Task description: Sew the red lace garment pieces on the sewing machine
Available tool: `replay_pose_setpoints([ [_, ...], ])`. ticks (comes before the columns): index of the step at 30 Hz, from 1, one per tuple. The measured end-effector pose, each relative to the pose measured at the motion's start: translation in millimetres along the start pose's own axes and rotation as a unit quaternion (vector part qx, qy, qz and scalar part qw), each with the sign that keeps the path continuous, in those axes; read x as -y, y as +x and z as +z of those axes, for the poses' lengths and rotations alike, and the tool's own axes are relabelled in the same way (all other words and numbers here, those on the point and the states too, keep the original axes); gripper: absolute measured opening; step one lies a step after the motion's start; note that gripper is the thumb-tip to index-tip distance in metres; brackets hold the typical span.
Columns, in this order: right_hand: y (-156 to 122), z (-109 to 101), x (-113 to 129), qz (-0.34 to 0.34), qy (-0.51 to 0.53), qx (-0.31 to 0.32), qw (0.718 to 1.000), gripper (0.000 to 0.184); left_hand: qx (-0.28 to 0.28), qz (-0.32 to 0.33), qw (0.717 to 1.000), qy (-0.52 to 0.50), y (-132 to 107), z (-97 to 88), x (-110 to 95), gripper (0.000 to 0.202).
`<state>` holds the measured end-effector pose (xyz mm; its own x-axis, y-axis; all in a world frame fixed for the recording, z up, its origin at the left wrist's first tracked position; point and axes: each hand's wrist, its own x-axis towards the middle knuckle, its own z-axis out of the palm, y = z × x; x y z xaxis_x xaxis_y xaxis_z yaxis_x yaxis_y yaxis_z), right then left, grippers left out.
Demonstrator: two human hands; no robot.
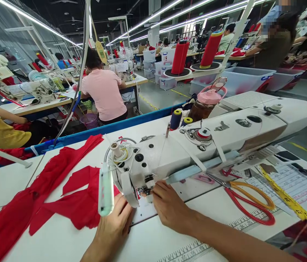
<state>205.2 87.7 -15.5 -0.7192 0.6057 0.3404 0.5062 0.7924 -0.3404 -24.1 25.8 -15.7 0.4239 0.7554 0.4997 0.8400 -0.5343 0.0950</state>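
Note:
A white sewing machine stretches across the table, its needle end to the left. My right hand is curled close beside the needle area, fingers pinched together; what they hold is hidden or too small to make out. On the other side of the machine head, my left hand rests low by the needle plate. Its fingertips pass behind the head and a clear plastic guard, so their grip is hidden. Red fabric pieces lie just left of the guard, with a longer red bundle beyond.
Scissors with red and orange handles lie right of my right hand, near a yellow tape measure and written sheet. Behind the machine stand thread cones and a pink-lidded jug. A person in pink sits ahead.

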Motion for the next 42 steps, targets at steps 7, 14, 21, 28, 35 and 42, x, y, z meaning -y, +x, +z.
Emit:
replay_pose_setpoints([
  [7,8.0,-8.7,-2.1,-0.043,-0.054,0.123,0.99,0.036,-0.015,0.003,0.999,-0.028,3.4,-0.5,0.7,0.028],
  [14,3.9,2.1,-5.4,-0.036,-0.033,0.092,0.995,0.029,-0.035,0.038,0.998,0.028,-2.0,2.6,2.7,0.041],
  [21,5.0,4.6,-5.8,-0.021,-0.044,0.107,0.993,0.045,-0.008,0.007,1.0,0.001,1.7,2.5,13.4,0.038],
  [28,3.9,2.3,-9.1,-0.037,-0.021,0.007,0.999,0.034,-0.02,0.013,1.0,0.01,4.4,3.4,13.4,0.036],
  [35,4.7,3.9,-7.6,-0.058,-0.025,-0.045,0.997,0.027,-0.011,0.002,1.0,0.027,-2.2,8.9,13.4,0.036],
  [42,0.8,6.2,-8.5,-0.038,-0.01,0.006,0.999,0.033,-0.01,0.013,0.999,0.048,-3.4,7.1,12.1,0.037],
])
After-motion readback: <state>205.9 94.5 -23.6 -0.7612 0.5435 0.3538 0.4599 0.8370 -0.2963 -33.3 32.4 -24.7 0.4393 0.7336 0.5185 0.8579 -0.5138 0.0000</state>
